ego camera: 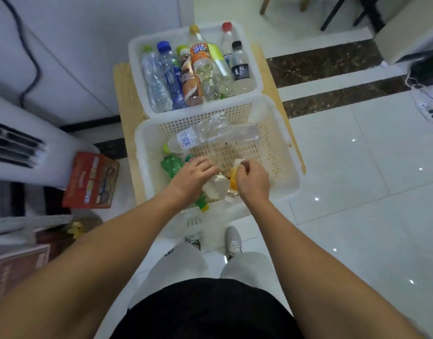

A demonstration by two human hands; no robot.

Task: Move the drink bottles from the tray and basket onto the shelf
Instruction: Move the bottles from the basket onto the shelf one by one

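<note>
Two white plastic baskets stand on a low wooden stand. The far basket (pixel 255 77) holds several upright and leaning drink bottles. The near basket (pixel 281 167) holds a clear bottle with a white label (pixel 186 141), a crushed clear bottle (pixel 231 133), green bottles (pixel 170 165) and more under my hands. My left hand (pixel 193 174) reaches down over a clear bottle (pixel 216 188), fingers curled on it. My right hand (pixel 252 178) is closed on an orange-labelled bottle (pixel 233 179). No shelf is in view.
A red carton (pixel 93 179) lies on the floor at the left beside a white appliance (pixel 22 148). Boxes are stacked at the lower left. A white power strip (pixel 428 104) sits on the tiled floor at the right. My shoes (pixel 232 241) stand close to the near basket.
</note>
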